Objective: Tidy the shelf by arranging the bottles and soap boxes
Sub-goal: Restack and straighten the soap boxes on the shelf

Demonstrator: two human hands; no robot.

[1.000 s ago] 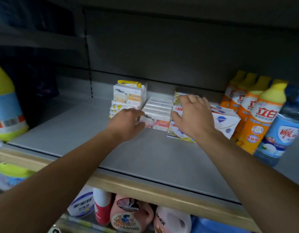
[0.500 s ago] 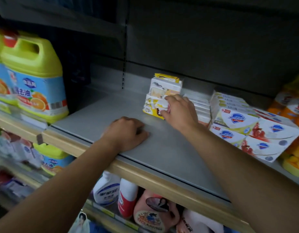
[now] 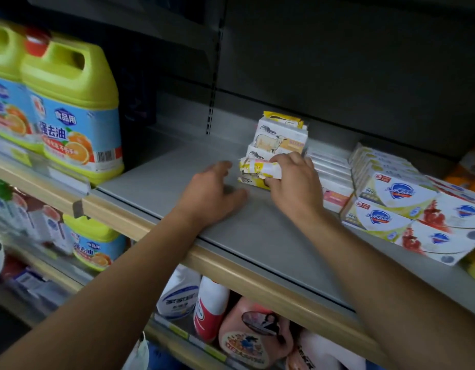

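Observation:
On the grey shelf (image 3: 161, 182) stands a stack of white and yellow soap boxes with animal pictures (image 3: 280, 138). My right hand (image 3: 292, 180) grips a crumpled yellow and white soap pack (image 3: 253, 168) at the foot of that stack. My left hand (image 3: 212, 194) rests on the shelf just left of it, fingers loosely spread, holding nothing. To the right lie flat white and pink soap boxes (image 3: 333, 180) and stacked Safeguard soap boxes (image 3: 396, 198).
Two large yellow-green detergent jugs (image 3: 73, 108) stand at the shelf's left end. Orange bottles (image 3: 468, 172) show at the right edge. Under the wooden shelf lip (image 3: 257, 281) the lower shelf holds several bottles (image 3: 209, 305) and another jug (image 3: 95, 244).
The view swung left, bringing the jugs into sight. My right hand moved from the Safeguard boxes to the left stack and took hold of the crumpled pack. My left hand came down onto the shelf.

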